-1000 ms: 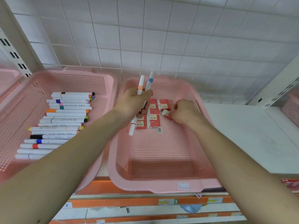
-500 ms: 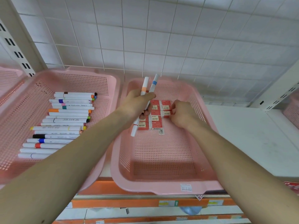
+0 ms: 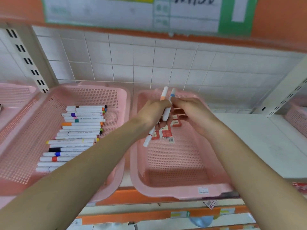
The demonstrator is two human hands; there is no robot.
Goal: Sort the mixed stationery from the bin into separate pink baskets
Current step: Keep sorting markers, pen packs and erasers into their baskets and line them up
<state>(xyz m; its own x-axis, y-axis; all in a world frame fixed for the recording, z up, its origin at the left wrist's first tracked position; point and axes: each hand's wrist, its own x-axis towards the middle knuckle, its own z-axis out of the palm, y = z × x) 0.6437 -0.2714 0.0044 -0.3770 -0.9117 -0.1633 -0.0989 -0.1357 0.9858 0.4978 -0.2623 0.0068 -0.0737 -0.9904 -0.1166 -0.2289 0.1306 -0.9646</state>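
Has lifted right hand (image 3: 192, 113) off the small red-and-white cardboard boxes (image 3: 167, 132) and brought it across beside left hand (image 3: 153, 113). Has also tipped the head back, bringing an orange upper shelf front (image 3: 282, 19) and a blurred white-and-green paper sign (image 3: 132, 12) into view.

Grips two slim markers in left hand, fingers curled round both. White marker with an orange band (image 3: 163, 97): slanting down and to the left, lower end out past the hand, over the boxes. White marker with a blue band (image 3: 172, 94): just beside it, more upright. Sets curled right fingertips against the blue-banded one just below its band; cannot tell whether pinching or only touching.

Holds both hands above the far half of the middle pink perforated plastic basket (image 3: 174, 191). On its floor, the boxes in a small cluster, partly hidden by the hands.

Just to the left, a second pink perforated plastic basket (image 3: 93, 90) with a row of white markers with coloured caps (image 3: 79, 130), laid side by side, left forearm crossing above the near end of the row.

Under both baskets, a white shelf (image 3: 249, 138); behind, a white tiled wall (image 3: 149, 63).
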